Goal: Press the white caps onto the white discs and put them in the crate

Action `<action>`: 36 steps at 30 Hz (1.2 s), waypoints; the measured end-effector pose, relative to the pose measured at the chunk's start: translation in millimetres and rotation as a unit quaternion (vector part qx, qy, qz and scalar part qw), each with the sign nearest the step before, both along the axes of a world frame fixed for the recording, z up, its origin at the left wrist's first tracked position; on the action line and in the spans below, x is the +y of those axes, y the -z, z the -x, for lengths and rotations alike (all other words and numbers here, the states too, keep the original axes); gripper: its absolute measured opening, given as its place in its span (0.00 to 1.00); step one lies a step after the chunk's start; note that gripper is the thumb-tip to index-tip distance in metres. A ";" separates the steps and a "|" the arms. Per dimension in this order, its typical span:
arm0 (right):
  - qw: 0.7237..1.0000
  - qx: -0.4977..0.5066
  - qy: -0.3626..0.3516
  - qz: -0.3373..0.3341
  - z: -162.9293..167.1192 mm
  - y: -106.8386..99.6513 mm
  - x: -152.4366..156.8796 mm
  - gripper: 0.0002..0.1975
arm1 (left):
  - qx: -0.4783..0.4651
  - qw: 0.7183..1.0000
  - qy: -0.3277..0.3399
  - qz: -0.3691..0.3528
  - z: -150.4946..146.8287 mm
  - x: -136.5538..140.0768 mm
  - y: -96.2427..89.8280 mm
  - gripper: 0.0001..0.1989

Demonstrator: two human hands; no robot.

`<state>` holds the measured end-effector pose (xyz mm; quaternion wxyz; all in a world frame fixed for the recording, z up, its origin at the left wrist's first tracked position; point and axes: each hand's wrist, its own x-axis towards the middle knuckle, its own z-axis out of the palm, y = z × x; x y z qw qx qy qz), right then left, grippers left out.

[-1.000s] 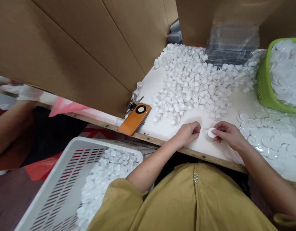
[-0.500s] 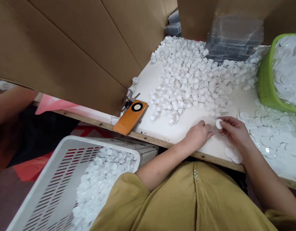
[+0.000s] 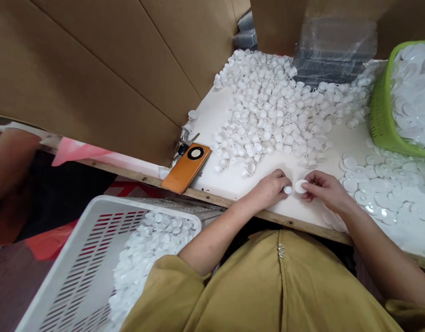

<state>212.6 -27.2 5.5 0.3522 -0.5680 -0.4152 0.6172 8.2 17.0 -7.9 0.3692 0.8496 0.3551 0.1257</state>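
Note:
My left hand [image 3: 272,190] is closed on a small white cup [image 3: 287,189], whose round end faces right; the fingers hide the rest. Just beside it, my right hand [image 3: 323,189] pinches a flat round white saucer [image 3: 300,186] between thumb and fingers. The cup and the saucer are close but apart. Beyond my hands spreads a large heap of tiny white cups [image 3: 264,110] with handles. More white saucers [image 3: 381,184] lie in a loose layer to the right of my right hand, and a few are partly hidden under its wrist.
A green basket [image 3: 381,110] full of white saucers stands at the right. An orange phone [image 3: 180,173] and keys [image 3: 182,144] lie by the cardboard wall [image 3: 129,69]. Below left is a white crate [image 3: 91,249] of small white pieces. Another person's arm [image 3: 14,161] shows at far left.
My left hand has drawn left and now has a small cup in its fingers, where none showed before. My right hand has moved left with the saucer, staying close to the left.

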 end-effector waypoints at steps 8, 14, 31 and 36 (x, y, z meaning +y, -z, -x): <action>0.988 -0.113 -0.063 0.086 31.1 -3.7 14.6 0.18 | -0.017 1.000 -0.012 -0.001 -1.0 2.6 5.2 0.09; 0.984 -0.140 -0.087 0.070 31.2 -1.3 19.4 0.17 | -0.022 0.997 0.016 0.072 9.5 9.3 -8.4 0.13; 0.974 -0.146 -0.115 0.132 35.8 -4.9 32.3 0.16 | 0.122 0.989 0.050 0.070 -7.5 31.1 -20.6 0.13; 0.979 -0.168 -0.094 0.069 38.6 -0.1 22.6 0.12 | 0.092 0.995 0.003 0.044 -1.4 14.2 -21.3 0.16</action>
